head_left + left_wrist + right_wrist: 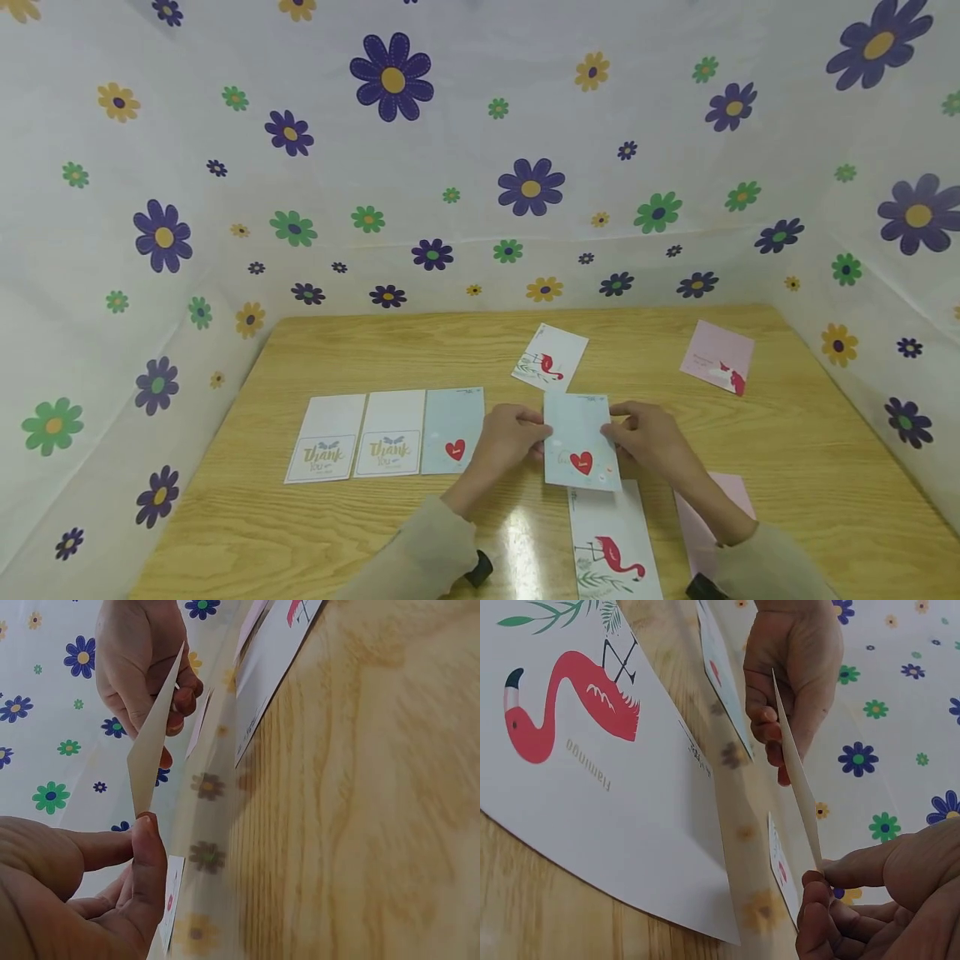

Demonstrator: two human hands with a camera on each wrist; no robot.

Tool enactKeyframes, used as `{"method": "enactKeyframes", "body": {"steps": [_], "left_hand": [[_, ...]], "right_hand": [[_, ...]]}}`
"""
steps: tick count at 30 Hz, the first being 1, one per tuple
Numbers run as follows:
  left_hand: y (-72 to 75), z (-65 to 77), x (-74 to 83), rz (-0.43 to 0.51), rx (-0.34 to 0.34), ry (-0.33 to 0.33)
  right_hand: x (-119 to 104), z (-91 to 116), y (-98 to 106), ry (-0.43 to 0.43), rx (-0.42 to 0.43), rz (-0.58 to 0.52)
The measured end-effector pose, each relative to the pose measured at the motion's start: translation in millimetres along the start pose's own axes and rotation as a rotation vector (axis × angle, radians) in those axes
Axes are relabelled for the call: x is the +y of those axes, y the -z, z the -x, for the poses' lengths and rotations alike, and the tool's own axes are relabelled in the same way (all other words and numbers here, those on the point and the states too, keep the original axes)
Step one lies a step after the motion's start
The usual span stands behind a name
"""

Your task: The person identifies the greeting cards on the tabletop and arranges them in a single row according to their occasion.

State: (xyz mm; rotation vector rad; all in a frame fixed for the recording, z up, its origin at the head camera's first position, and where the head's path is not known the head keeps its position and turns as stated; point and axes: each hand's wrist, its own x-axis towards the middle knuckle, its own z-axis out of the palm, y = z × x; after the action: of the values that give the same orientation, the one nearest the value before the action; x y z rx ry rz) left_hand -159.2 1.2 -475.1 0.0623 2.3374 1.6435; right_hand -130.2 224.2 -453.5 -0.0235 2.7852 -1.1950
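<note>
A light blue card with a red heart (576, 425) is held above the table between both hands. My left hand (510, 437) pinches its left edge between thumb and fingers; my right hand (651, 440) pinches the right edge. Seen nearly edge-on, the same card (154, 750) shows its pale back in the left wrist view. Below it lies a white flamingo card (611, 521), its top edge close to the held card's bottom. A matching light blue heart card (452, 417) lies flat just left of my left hand, partly behind it.
Two white "Thank you" cards (327, 417) lie in a row with the blue card at left. Another flamingo card (566, 350) lies farther back. One pink card (720, 354) is at back right; another pink card (735, 492) is partly under my right forearm. Flowered cloth (450, 150) surrounds the wooden table.
</note>
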Motion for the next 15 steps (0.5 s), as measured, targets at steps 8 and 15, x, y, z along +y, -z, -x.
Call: {"method": "enactKeyframes", "body": {"steps": [8, 15], "left_hand": [[10.8, 3.3, 0.9, -0.062, -0.011, 0.031], [16.0, 4.6, -0.5, -0.081, -0.024, 0.065]], "right_hand": [[-5, -4, -8, 0.003, -0.039, 0.006], [-9, -6, -13, 0.01, -0.068, 0.01]]}}
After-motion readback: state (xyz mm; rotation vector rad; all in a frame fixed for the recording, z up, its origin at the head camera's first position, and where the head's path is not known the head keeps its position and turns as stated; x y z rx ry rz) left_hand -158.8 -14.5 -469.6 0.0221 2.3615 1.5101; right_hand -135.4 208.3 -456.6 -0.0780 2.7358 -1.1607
